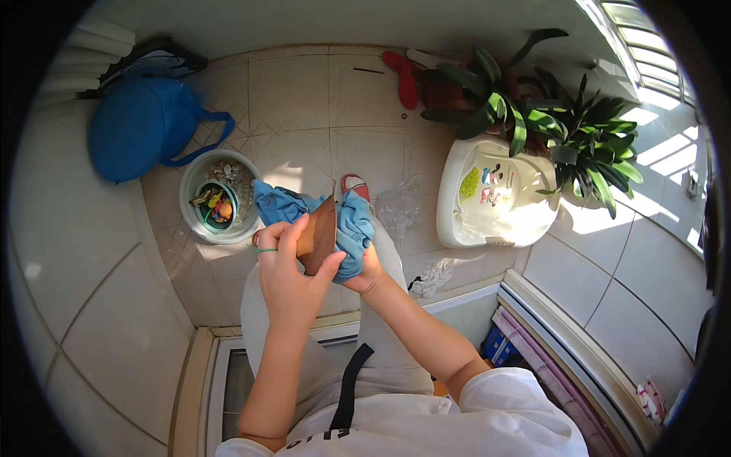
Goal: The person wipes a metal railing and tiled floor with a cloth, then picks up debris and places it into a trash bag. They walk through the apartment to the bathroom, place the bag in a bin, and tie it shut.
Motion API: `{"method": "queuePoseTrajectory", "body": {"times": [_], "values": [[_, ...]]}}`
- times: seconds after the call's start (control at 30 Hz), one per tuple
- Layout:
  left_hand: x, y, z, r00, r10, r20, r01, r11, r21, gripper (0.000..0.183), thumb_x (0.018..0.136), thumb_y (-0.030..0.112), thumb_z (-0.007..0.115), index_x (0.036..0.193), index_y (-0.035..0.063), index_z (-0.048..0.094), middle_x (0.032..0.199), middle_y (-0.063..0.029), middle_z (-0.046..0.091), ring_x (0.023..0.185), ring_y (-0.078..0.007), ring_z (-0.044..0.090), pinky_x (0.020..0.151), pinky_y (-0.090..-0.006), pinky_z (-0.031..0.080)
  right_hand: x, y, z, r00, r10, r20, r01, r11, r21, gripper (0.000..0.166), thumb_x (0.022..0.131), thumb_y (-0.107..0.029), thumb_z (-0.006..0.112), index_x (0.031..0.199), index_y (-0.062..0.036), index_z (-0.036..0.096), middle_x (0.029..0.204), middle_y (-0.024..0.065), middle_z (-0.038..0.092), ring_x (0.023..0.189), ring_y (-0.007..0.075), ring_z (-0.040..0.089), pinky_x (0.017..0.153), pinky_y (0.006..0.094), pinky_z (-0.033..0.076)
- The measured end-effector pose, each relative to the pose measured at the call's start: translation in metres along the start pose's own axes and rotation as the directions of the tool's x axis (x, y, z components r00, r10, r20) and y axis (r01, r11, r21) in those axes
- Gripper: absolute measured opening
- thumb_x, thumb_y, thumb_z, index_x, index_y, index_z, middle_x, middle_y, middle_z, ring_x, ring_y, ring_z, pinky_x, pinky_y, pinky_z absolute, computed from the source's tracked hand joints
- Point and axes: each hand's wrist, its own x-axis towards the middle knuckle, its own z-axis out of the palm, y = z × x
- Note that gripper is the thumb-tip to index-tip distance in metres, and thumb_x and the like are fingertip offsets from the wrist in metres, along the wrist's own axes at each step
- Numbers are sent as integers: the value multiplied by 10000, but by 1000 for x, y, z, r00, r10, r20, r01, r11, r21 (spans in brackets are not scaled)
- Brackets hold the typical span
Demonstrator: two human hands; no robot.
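Note:
In front of my legs I hold a blue cloth (353, 231) bunched around a brown, pointed, thin-edged object (323, 237). Its flat side is dark brown and the side towards my left is lighter tan; I cannot tell what it is. My left hand (291, 274) has its thumb on the near side and its fingers over the tan side. A green band circles one finger. From underneath, my right hand (367, 274) grips the cloth, and its fingers are mostly hidden by the folds. One end of the cloth hangs out beyond my left fingers.
A pale basin (188, 220) with a smaller tub of toys stands at left, by a blue bag (137, 128). At right are a white baby bathtub (448, 197) and potted plants (502, 108). Clear plastic (400, 205) and red insoles (406, 80) lie on the tiled floor.

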Motion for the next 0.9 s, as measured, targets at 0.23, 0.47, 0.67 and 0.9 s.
{"method": "queuePoseTrajectory", "body": {"times": [0.23, 0.47, 0.67, 0.9], "values": [[-61, 13, -26, 883, 149, 445, -222, 968, 117, 530, 620, 175, 750, 1073, 16, 527, 961, -103, 486, 879, -244, 496, 756, -321, 422, -79, 110, -27, 950, -298, -98, 313, 881, 354, 730, 703, -437, 651, 1277, -101, 350, 1281, 75, 411, 1170, 221, 412, 1011, 382, 306], [-136, 49, 15, 647, 256, 719, -464, 879, 105, 533, 584, 185, 776, 1023, 17, 526, 925, -93, 514, 810, -211, 505, 691, -301, 432, -159, 163, -54, 811, -550, -200, 560, 630, 539, 883, 620, -519, 693, 1296, -94, 316, 1303, 70, 382, 1193, 223, 381, 1017, 375, 291], [-216, 75, 99, 482, 317, 817, -566, 824, 14, 519, 578, 214, 772, 1018, 38, 559, 939, -80, 527, 829, -223, 505, 671, -299, 435, -232, 155, -114, 641, -765, -68, 646, 489, 586, 773, 718, -485, 618, 1297, -80, 303, 1296, 90, 382, 1186, 235, 385, 1000, 372, 313], [-295, 91, 224, 164, 337, 927, -802, 593, -74, 555, 591, 283, 731, 1083, 88, 563, 1023, -27, 543, 871, -238, 477, 782, -349, 361, -319, 127, -193, 440, -831, -341, 769, 152, 621, 670, 774, -539, 474, 1250, -83, 356, 1202, 90, 450, 1061, 259, 461, 817, 381, 446]]}}
